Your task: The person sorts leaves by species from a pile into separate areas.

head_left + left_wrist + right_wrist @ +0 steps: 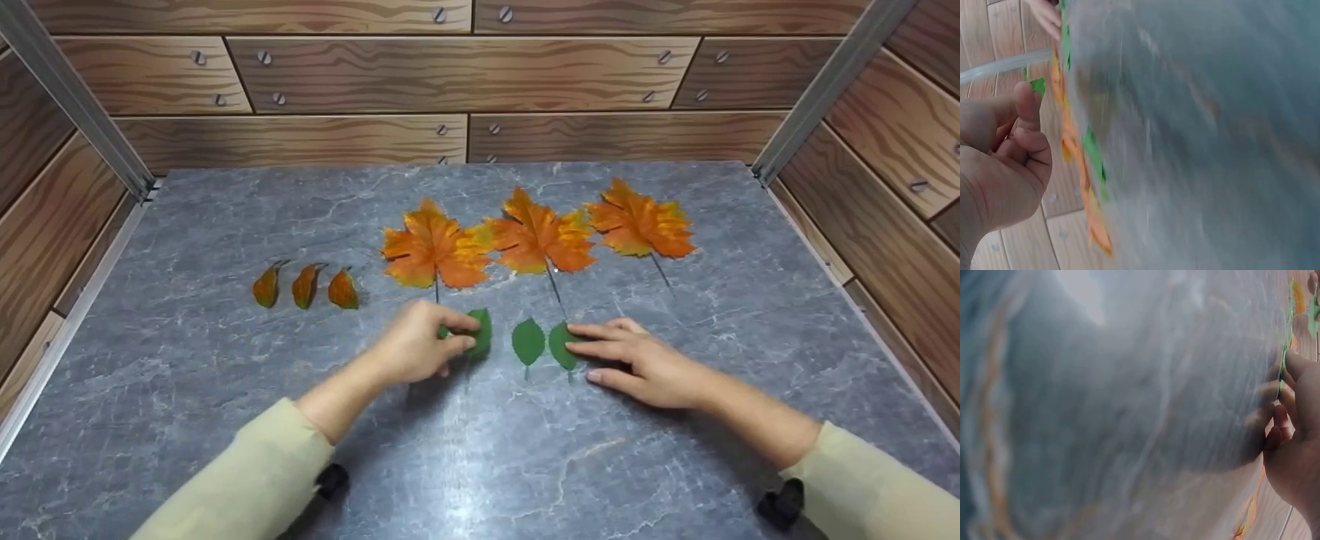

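Note:
Thumb and forefinger of my left hand (pixel 420 341) pinch a green leaf (pixel 482 334) above the tabletop; its tip shows past the fingertips in the left wrist view (pixel 1039 85). Behind those fingers a bit of green (pixel 443 331) shows, mostly hidden by the hand. To the right lies another green leaf (pixel 528 342), flat, stem toward me. My right hand (pixel 649 364) rests with fingers spread and fairly straight, its fingertips touching the right edge of a further green leaf (pixel 562 346). In the right wrist view, the right hand (pixel 1297 422) is seen low against the tabletop.
Three orange maple leaves with dark stems, left (pixel 435 251), middle (pixel 536 236) and right (pixel 637 221), lie in a row behind the hands. Three small curled brown-green leaves (pixel 304 286) sit at the left. Wood-patterned walls (pixel 465 75) border the grey marbled table (pixel 225 210).

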Tool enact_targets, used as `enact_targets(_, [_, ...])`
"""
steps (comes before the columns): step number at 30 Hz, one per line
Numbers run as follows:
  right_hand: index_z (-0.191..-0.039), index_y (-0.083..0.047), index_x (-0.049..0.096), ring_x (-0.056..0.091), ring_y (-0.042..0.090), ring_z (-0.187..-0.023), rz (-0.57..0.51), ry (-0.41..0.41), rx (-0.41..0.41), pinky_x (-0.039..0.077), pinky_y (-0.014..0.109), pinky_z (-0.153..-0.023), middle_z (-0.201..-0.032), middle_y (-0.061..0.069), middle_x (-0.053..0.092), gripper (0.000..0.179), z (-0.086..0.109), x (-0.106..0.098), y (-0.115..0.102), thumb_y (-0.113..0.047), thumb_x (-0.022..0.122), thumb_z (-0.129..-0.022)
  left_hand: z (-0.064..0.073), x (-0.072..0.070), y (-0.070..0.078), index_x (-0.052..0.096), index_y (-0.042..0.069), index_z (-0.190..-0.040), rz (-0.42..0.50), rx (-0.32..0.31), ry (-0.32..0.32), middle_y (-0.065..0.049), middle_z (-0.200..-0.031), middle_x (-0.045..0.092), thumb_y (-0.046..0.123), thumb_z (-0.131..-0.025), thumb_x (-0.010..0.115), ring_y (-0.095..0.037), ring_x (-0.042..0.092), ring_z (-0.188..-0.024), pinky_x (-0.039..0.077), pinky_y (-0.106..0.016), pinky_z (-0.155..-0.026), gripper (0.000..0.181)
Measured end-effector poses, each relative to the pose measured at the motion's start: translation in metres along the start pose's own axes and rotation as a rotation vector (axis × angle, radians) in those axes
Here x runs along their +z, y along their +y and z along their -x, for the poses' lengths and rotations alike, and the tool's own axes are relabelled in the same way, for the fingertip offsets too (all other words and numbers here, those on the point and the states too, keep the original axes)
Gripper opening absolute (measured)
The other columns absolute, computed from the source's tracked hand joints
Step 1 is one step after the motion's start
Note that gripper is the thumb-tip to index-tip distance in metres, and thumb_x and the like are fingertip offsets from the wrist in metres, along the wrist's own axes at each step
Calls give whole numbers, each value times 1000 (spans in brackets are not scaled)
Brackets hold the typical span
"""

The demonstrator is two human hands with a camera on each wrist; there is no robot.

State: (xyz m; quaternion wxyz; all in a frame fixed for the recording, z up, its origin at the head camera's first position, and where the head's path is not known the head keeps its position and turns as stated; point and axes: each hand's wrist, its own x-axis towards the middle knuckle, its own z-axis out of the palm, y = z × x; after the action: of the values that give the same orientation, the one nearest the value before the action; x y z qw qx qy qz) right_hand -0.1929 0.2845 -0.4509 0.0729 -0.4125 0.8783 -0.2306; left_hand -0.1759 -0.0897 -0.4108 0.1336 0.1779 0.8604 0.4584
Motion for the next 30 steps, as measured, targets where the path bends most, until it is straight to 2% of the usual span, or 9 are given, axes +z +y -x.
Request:
enact_targets(3, [-154, -24, 60, 46, 23, -138, -3, -4, 3, 43, 58, -109, -165, -2, 45, 47, 0, 0, 0, -34, 64, -108, -8, 11, 1, 76, 5, -130, -9, 10, 12, -11, -110, 76, 7, -101, 73, -11, 62, -50, 55, -30, -51, 29])
enact_targets(8, [-154, -24, 60, 45, 23, -138, -3, -2, 5, 43, 57, -110, -165, -2, 45, 47, -1, 0, 0, -33, 65, -108, -18, 23, 2, 78, 7, -127, -14, -44, 41, -2, -94, 73, 9, -100, 76, -8, 60, -48, 53, -27, -50, 28])
enact_targets(12, [-154, -24, 60, 44, 22, -138, -6, -3, 12, 42, 57, -110, -165, -3, 45, 47, 0, 0, 0, -34, 65, -108, -21, 29, 0, 79, 4, -124, -18, -62, 52, -1, -88, 72, 8, -98, 77, -8, 59, -48, 54, -27, -52, 26])
enact_targets(20, [-155, -24, 59, 45, 23, -139, -1, -10, 21, 43, 59, -110, -166, -3, 44, 48, 1, 0, 0, -35, 64, -108, -24, 30, -3, 82, 3, -115, -128, -22, 79, -3, -90, 75, 10, -97, 80, -13, 63, -81, 55, -35, -77, 20])
enact_targets(30, [-155, -25, 59, 44, 23, -139, -1, -17, 27, 43, 59, -110, -166, -3, 43, 48, 1, -1, -1, -35, 64, -108, -24, 29, -5, 83, 3, -112, -151, -3, 72, -4, -92, 76, 11, -96, 81, -15, 65, -81, 56, -37, -77, 18])
